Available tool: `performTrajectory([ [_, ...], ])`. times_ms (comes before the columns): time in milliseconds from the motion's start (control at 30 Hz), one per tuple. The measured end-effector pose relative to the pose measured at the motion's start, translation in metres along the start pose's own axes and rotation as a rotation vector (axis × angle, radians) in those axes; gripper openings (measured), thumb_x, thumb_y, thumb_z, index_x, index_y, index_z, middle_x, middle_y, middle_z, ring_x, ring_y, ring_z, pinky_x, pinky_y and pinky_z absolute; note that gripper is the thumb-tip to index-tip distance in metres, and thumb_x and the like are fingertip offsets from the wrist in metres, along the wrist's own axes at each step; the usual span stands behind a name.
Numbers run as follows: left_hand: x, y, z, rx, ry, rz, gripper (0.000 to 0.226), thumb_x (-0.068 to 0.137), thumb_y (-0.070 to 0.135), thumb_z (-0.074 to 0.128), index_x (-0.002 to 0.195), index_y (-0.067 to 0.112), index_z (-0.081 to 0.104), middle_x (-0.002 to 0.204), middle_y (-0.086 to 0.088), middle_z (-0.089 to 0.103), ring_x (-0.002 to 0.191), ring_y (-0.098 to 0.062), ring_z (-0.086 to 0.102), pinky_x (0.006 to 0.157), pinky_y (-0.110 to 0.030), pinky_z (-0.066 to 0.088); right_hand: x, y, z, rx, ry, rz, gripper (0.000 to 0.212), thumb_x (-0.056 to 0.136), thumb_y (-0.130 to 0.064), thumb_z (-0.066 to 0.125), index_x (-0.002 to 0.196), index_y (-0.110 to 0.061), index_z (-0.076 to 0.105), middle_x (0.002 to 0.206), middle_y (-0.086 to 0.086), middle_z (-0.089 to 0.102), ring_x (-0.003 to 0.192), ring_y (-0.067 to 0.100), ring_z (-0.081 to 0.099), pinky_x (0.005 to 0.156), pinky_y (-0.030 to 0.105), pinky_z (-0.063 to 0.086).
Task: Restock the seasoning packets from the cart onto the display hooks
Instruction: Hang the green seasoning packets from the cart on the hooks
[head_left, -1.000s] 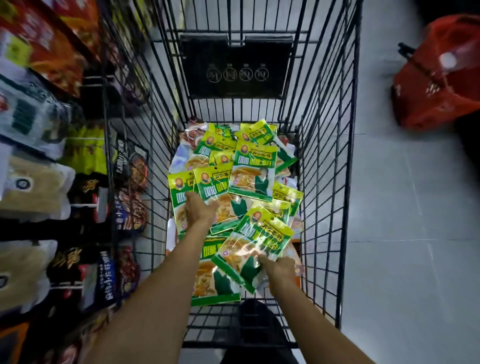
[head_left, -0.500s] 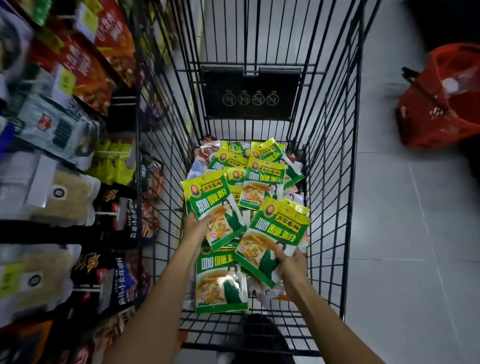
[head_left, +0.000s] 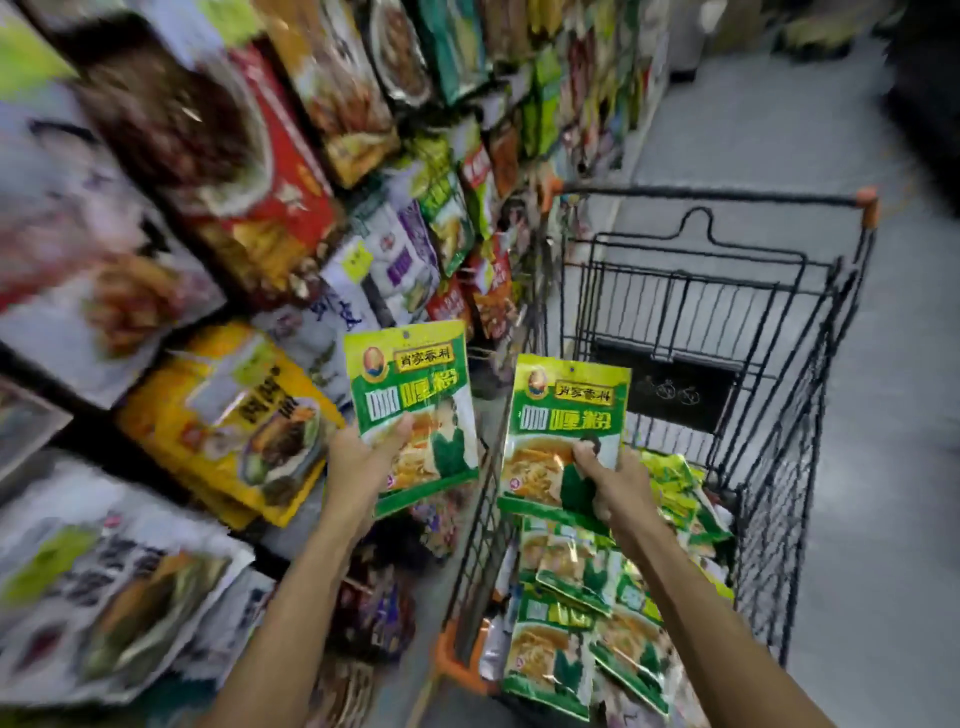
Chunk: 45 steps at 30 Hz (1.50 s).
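My left hand grips a green-and-yellow seasoning packet by its lower left corner, upright, just left of the cart and in front of the display. My right hand pinches a second identical packet by its lower part, held upright over the cart's left side. Several more of the same packets lie piled in the black wire cart. The display hooks are hidden behind hanging bags.
Display shelving packed with hanging bags fills the left side, blurred; a yellow bag hangs nearest my left hand. The cart's orange corner bumper sits close to the shelf. Grey tiled floor lies to the right.
Both hands have lifted their packets up out of the cart, the left one moving toward the display. My view has swung left and upward, from the cart basket to the shelves.
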<state>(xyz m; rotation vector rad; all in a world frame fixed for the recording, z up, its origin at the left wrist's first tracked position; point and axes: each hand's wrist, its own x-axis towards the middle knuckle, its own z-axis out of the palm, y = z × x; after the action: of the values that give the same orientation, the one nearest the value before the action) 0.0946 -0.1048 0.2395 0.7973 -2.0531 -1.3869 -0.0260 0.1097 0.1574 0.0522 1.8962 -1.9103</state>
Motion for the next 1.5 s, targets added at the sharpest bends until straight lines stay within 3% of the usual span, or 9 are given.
performTrajectory([
  [200, -0.049, 0.118, -0.139, 0.015, 0.285, 0.220, 0.013, 0.086, 0.031, 0.066, 0.084, 0.041, 0.059, 0.089, 0.007, 0.067, 0.081, -0.017, 0.064, 0.076, -0.041, 0.051, -0.054, -0.131, 0.085, -0.110, -0.284, -0.342, 0.030, 0.088, -0.036, 0.065, 0.071, -0.013, 0.056, 0.066, 0.005, 0.054, 0.061, 0.014, 0.051, 0.059, 0.027, 0.034],
  [300, -0.080, 0.163, -0.195, 0.052, 0.437, 0.305, 0.008, 0.085, 0.031, 0.068, 0.089, 0.034, 0.062, 0.092, 0.008, 0.069, 0.084, -0.012, 0.064, 0.075, -0.033, 0.053, -0.096, -0.191, 0.129, -0.166, -0.393, -0.558, 0.046, 0.086, -0.047, 0.058, 0.052, -0.018, 0.045, 0.052, 0.000, 0.044, 0.055, 0.018, 0.047, 0.056, 0.033, 0.027],
  [567, -0.169, 0.238, -0.323, 0.108, 0.754, 0.396, 0.010, 0.084, 0.029, 0.069, 0.077, 0.036, 0.066, 0.067, 0.019, 0.070, 0.060, 0.003, 0.063, 0.049, -0.017, 0.049, -0.214, -0.275, 0.239, 0.035, -0.872, -0.659, 0.026, 0.087, -0.034, 0.066, 0.109, -0.020, 0.065, 0.100, -0.003, 0.072, 0.096, -0.005, 0.063, 0.087, 0.030, 0.051],
  [633, -0.189, 0.245, -0.348, 0.142, 0.849, 0.375, 0.007, 0.083, 0.031, 0.069, 0.077, 0.034, 0.066, 0.071, 0.015, 0.071, 0.068, -0.005, 0.066, 0.058, -0.026, 0.053, -0.239, -0.286, 0.263, 0.069, -0.935, -0.671, 0.038, 0.086, -0.035, 0.067, 0.113, -0.010, 0.063, 0.107, -0.008, 0.026, 0.101, 0.000, 0.061, 0.104, 0.040, 0.025],
  [667, -0.199, 0.248, -0.360, 0.158, 0.893, 0.370, 0.007, 0.083, 0.033, 0.069, 0.077, 0.033, 0.065, 0.069, 0.017, 0.070, 0.065, -0.003, 0.065, 0.055, -0.026, 0.052, -0.250, -0.291, 0.276, 0.072, -0.979, -0.682, 0.038, 0.085, -0.036, 0.067, 0.107, -0.004, 0.065, 0.075, 0.002, 0.055, 0.097, 0.007, 0.064, 0.073, 0.028, 0.040],
  [733, -0.219, 0.250, -0.382, 0.160, 0.975, 0.371, 0.009, 0.081, 0.038, 0.069, 0.078, 0.032, 0.063, 0.059, 0.020, 0.065, 0.051, 0.003, 0.057, 0.043, -0.017, 0.044, -0.274, -0.299, 0.298, 0.050, -1.048, -0.709, 0.034, 0.086, -0.033, 0.067, 0.098, -0.001, 0.067, 0.093, 0.019, 0.069, 0.093, 0.025, 0.066, 0.081, 0.035, 0.048],
  [1200, -0.264, 0.272, -0.449, 0.154, 1.209, 0.264, 0.051, 0.079, 0.040, 0.072, 0.105, -0.002, 0.059, 0.103, -0.021, 0.065, 0.089, -0.032, 0.063, 0.074, -0.039, 0.054, -0.342, -0.346, 0.386, 0.074, -1.198, -0.603, 0.013, 0.089, -0.021, 0.067, 0.078, -0.013, 0.065, 0.072, 0.000, 0.069, 0.059, 0.010, 0.066, 0.050, 0.020, 0.052],
  [1300, -0.260, 0.276, -0.445, 0.168, 1.251, 0.284, 0.039, 0.077, 0.040, 0.072, 0.084, 0.006, 0.055, 0.070, 0.004, 0.059, 0.075, -0.025, 0.054, 0.060, -0.025, 0.046, -0.339, -0.350, 0.389, 0.085, -1.200, -0.578, 0.014, 0.088, -0.020, 0.067, 0.076, -0.012, 0.065, 0.068, -0.002, 0.069, 0.063, 0.011, 0.067, 0.051, 0.019, 0.049],
  [1500, -0.253, 0.284, -0.437, 0.107, 1.152, 0.249, 0.106, 0.060, 0.058, 0.069, 0.135, -0.009, 0.035, 0.138, -0.031, 0.043, 0.126, -0.044, 0.044, 0.103, -0.062, 0.036, -0.337, -0.355, 0.398, 0.022, -1.213, -0.526, 0.038, 0.087, -0.025, 0.069, 0.112, 0.002, 0.061, 0.111, 0.012, 0.065, 0.108, 0.024, 0.057, 0.085, 0.030, 0.039],
])
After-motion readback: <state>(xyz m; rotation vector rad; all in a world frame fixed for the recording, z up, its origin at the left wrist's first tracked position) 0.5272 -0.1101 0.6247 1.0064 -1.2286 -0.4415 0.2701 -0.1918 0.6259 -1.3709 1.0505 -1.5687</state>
